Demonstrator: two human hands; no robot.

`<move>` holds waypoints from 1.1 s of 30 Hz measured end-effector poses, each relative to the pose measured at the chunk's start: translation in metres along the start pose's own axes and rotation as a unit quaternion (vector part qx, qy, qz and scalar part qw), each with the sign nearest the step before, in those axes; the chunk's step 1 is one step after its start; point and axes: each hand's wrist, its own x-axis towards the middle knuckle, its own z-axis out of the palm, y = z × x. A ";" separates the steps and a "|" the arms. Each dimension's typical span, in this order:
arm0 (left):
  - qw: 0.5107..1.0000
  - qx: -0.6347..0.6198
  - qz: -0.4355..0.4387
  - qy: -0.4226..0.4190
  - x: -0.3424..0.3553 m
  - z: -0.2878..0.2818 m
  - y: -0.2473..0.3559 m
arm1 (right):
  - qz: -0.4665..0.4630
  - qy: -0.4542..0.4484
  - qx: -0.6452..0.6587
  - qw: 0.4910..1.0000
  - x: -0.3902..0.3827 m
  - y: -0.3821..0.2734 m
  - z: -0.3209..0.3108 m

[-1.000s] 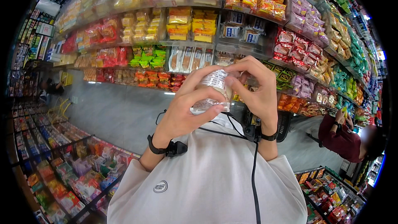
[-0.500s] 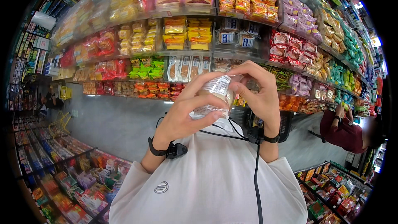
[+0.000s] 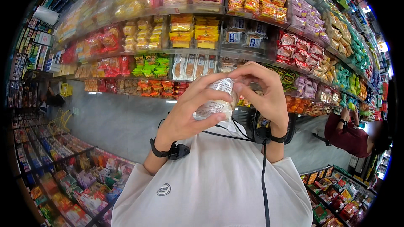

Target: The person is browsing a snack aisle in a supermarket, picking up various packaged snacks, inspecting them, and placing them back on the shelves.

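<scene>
A small packaged snack (image 3: 213, 106) in a clear, shiny wrapper with white printing is held in front of my chest. Its contents look pale, but I cannot make out their kind. My left hand (image 3: 189, 108) is closed around it from the left, thumb below and fingers across its front. From the right, my right hand (image 3: 265, 94) curls over, thumb and fingertips pinching the wrapper's upper right edge. My fingers cover part of the packet. Black straps with clips sit on both wrists.
Stepped shelves of wrapped snacks (image 3: 196, 31) curve across the front. Partly behind my right forearm is a black shopping basket (image 3: 291, 122). Lower bins of packets (image 3: 90, 185) stand on both near sides. A person in a dark red top (image 3: 347, 136) is at the right.
The packet has tilted slightly in my hands, so more of its printed face shows. Both hands keep their hold. The shelves have shifted a little to the right in view.
</scene>
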 end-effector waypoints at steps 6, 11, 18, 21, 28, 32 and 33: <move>0.999 -0.020 -0.021 0.024 -0.010 -0.002 -0.001 | -0.069 -0.028 0.005 0.997 0.004 -0.002 0.006; 0.998 -0.047 -0.030 0.043 -0.015 0.000 0.002 | -0.066 -0.033 -0.008 0.997 0.007 0.004 0.003; 0.999 -0.039 0.016 -0.009 -0.012 0.004 0.005 | -0.059 0.000 -0.010 0.998 0.003 0.007 0.003; 1.000 -0.022 0.018 -0.008 -0.011 0.006 0.004 | -0.052 0.024 -0.013 0.998 0.001 0.005 0.005; 1.000 0.009 -0.017 0.011 -0.010 0.009 0.008 | -0.070 0.061 -0.082 0.992 -0.001 -0.004 0.015; 0.999 0.004 -0.040 0.012 -0.011 0.011 0.013 | -0.142 0.075 -0.142 0.977 -0.004 -0.008 0.020; 0.998 -0.009 -0.058 0.015 -0.012 0.011 0.015 | -0.154 0.077 -0.163 0.971 -0.004 -0.008 0.020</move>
